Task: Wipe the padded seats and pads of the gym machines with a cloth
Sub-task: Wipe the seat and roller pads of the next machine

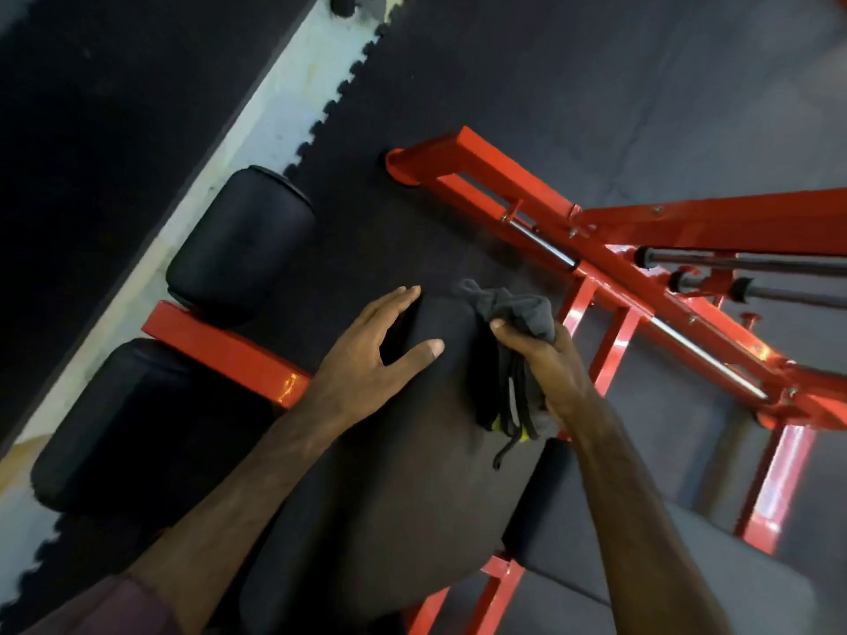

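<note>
The left hand lies flat with straight, spread fingers on the top end of the pad, steadying it. The right hand clenches a bunched dark cloth against the pad's right edge, just beside the left thumb; loose cloth and a cord hang below the fist.

To wipe well from here, I judge it best to keep the left palm pressing so the pad does not rock, flatten the cloth so more of it touches, then draw it in long overlapping strokes down the pad toward the body, taking the side edges too. The dangling cord could catch on the red frame to the right of the right hand.

The pad's long axis runs from under both hands down toward the person; its rounded end points away, past the fingertips. Two rollers sit left of the left hand, seemingly not yet being wiped.
</note>
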